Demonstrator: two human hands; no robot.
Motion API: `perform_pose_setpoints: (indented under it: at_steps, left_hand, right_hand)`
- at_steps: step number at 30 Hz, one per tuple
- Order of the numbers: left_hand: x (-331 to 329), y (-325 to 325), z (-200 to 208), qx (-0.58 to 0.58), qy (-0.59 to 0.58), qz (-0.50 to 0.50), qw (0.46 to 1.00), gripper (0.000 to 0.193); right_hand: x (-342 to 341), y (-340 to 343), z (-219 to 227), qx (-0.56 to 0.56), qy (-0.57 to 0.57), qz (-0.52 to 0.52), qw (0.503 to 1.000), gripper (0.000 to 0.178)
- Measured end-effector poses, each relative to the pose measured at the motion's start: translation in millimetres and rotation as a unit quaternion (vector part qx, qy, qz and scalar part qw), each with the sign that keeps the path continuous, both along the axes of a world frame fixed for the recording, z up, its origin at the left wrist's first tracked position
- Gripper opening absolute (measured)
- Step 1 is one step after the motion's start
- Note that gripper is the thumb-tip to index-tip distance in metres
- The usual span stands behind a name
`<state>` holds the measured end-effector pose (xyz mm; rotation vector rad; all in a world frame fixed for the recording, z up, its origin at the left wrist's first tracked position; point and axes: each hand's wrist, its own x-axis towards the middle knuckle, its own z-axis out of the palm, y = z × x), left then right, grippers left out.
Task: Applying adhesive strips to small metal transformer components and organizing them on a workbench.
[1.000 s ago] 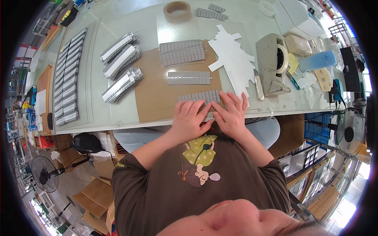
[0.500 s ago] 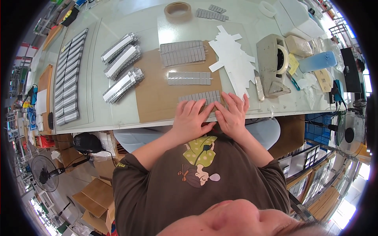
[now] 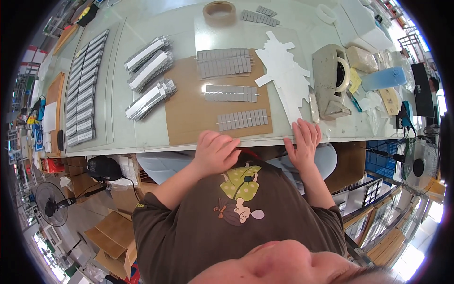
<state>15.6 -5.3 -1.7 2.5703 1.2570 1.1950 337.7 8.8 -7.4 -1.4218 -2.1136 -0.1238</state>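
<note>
A strip of grey rectangular pieces (image 3: 243, 119), with a thin line along it, lies near the front of a brown sheet (image 3: 189, 111). My left hand (image 3: 215, 151) rests at the table's front edge, below and left of that strip and apart from it. Its fingers are loosely bent, thumb apart, nothing held. To the right, my right hand (image 3: 304, 142) is open, fingertips at the lower end of a pile of white strips (image 3: 283, 73); whether they touch it I cannot tell. A second grey strip (image 3: 231, 93) and a wider set of grey pieces (image 3: 223, 64) lie farther back.
Three bundles of grey-and-white strips (image 3: 150, 99) lie left of the brown sheet, beyond them a long striped stack (image 3: 86, 90). A tape dispenser (image 3: 329, 78), a blue bottle (image 3: 384, 78) and a wrapped block (image 3: 362, 58) stand right. A tape roll (image 3: 219, 13) sits at the back.
Both hands have come off the front grey strip, which now lies uncovered. My right hand has moved right to the white strips; my left hand has drawn back toward the table edge.
</note>
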Motion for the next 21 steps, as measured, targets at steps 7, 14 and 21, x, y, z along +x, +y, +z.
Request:
perform_pose_setpoints:
  at_steps: [7,14,21]
  left_hand:
    - [-22,-4,-5,0.011,0.018,0.052,0.998,0.035]
    - [-14,-2,0,0.0,0.008,0.049,0.999,0.034]
    - [-7,0,0,-0.009,-0.004,0.025,1.0,0.036]
  right_hand:
    - [26,-7,2,-0.01,-0.022,0.074,0.997,0.039]
    - [24,14,7,0.027,0.031,0.082,0.996,0.039]
    - [15,7,35,0.036,-0.009,0.068,0.997,0.041]
